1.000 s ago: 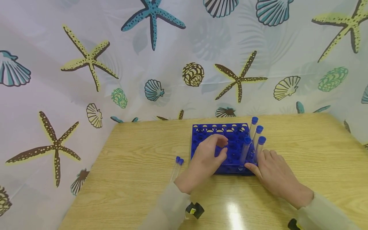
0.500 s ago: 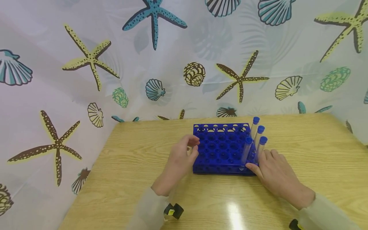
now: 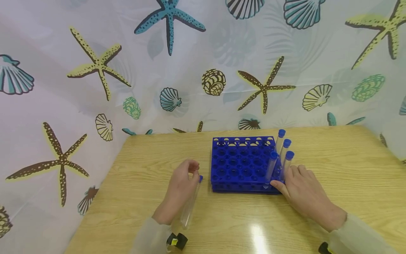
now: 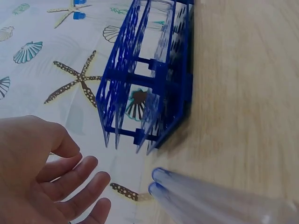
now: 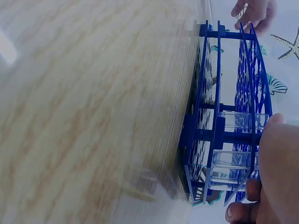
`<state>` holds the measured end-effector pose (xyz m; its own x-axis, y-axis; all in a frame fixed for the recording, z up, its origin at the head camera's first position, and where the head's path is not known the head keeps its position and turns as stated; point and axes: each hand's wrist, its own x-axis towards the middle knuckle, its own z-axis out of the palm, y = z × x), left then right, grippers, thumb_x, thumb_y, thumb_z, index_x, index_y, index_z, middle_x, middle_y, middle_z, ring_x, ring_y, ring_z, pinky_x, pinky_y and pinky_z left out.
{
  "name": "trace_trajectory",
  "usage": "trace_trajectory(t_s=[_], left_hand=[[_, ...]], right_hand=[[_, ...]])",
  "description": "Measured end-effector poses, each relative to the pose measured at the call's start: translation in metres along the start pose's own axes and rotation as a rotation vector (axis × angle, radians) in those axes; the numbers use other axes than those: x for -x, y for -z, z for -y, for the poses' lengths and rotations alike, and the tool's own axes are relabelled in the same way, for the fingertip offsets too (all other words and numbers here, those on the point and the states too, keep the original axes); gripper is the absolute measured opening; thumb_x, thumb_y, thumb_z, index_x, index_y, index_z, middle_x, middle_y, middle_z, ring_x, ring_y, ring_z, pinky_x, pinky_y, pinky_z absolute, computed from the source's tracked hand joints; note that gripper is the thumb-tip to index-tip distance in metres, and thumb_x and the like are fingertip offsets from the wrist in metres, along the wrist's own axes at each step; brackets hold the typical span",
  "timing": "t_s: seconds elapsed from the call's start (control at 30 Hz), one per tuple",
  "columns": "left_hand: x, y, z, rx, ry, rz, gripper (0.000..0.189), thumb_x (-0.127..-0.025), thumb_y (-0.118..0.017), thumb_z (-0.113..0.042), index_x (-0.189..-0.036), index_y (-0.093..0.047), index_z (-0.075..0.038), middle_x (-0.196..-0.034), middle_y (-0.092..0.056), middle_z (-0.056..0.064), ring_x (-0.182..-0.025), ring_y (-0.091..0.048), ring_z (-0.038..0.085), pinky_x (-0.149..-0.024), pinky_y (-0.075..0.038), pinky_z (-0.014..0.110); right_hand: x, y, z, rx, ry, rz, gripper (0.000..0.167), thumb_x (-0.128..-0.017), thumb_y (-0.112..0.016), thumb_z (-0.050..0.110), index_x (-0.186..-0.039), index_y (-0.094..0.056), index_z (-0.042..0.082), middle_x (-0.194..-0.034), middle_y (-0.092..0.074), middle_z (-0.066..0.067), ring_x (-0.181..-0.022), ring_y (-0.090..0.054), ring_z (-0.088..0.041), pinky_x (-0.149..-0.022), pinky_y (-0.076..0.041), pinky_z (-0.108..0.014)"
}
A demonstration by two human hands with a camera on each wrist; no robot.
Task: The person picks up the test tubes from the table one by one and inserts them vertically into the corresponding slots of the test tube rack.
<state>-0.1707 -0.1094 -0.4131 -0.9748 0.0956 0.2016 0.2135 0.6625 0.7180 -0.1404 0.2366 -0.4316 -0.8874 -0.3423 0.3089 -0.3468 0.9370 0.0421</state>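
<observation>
My left hand (image 3: 180, 185) hovers left of the rack, fingers loosely bent with nothing between them. Beneath and beside it, two clear test tubes with blue caps lie on the table; the head view shows one test tube (image 3: 189, 211) plainly, while the left wrist view shows both test tubes (image 4: 201, 198) side by side, apart from the fingers. A blue test tube rack (image 3: 234, 186) stands to the right. Several capped tubes (image 3: 271, 167) stand in its right end, slightly tilted. There my right hand (image 3: 306, 195) grips the rack's near right corner, thumb along the front.
The wooden table (image 3: 152, 158) ends at a white curtain (image 3: 190, 63) printed with starfish and shells, hanging behind and at both sides. Rows of holes in the rack's left and middle hold no tubes.
My left hand has moved left from above the rack to the tubes lying on the table. The right hand keeps its hold on the rack.
</observation>
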Motion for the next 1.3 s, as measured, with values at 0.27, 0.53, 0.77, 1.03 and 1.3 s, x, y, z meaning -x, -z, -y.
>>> trace_trajectory(t_s=[0.27,0.53,0.77,1.03,1.3], left_hand=[[0.004,0.003,0.016,-0.045,0.175,0.058,0.033,-0.093,-0.057,-0.015,-0.124,-0.057,-0.005,-0.114,-0.062,0.008,-0.099,-0.062,0.021,-0.081,-0.054,0.037],[0.01,0.008,0.02,-0.228,0.273,0.184,0.037,-0.094,-0.059,-0.023,-0.124,-0.055,-0.002,-0.116,-0.061,0.014,-0.09,-0.061,0.023,-0.073,-0.053,0.036],[0.013,0.008,0.022,-0.299,0.292,0.302,0.039,-0.095,-0.058,-0.024,-0.123,-0.055,0.002,-0.108,-0.06,0.016,-0.079,-0.057,0.023,-0.066,-0.053,0.038],[0.015,0.006,0.022,-0.265,0.281,0.317,0.035,-0.093,-0.059,-0.018,-0.12,-0.055,0.005,-0.099,-0.06,0.016,-0.072,-0.056,0.023,-0.058,-0.05,0.033],[0.017,0.006,0.024,-0.229,0.246,0.315,0.03,-0.093,-0.058,-0.009,-0.118,-0.055,0.006,-0.102,-0.059,0.016,-0.073,-0.057,0.02,-0.058,-0.051,0.03]], right_hand=[[0.0,-0.002,-0.001,-0.009,-0.008,0.01,0.047,-0.1,-0.049,0.051,-0.079,-0.043,0.009,-0.068,-0.033,0.0,-0.066,-0.031,-0.019,-0.062,-0.022,-0.029],[0.0,-0.001,0.001,-0.008,-0.005,0.006,0.047,-0.1,-0.05,0.051,-0.081,-0.045,0.008,-0.069,-0.034,0.0,-0.067,-0.032,-0.02,-0.062,-0.022,-0.029],[0.001,0.0,0.001,-0.015,-0.007,0.002,0.046,-0.1,-0.05,0.051,-0.082,-0.046,0.009,-0.069,-0.035,0.0,-0.067,-0.032,-0.019,-0.062,-0.022,-0.029],[0.0,0.001,0.001,-0.023,-0.019,0.013,0.046,-0.1,-0.05,0.05,-0.082,-0.046,0.008,-0.069,-0.035,0.0,-0.067,-0.032,-0.02,-0.062,-0.023,-0.029],[0.0,0.001,0.002,-0.019,-0.017,0.008,0.046,-0.1,-0.05,0.05,-0.08,-0.044,0.009,-0.068,-0.033,0.0,-0.065,-0.03,-0.019,-0.062,-0.022,-0.028]])
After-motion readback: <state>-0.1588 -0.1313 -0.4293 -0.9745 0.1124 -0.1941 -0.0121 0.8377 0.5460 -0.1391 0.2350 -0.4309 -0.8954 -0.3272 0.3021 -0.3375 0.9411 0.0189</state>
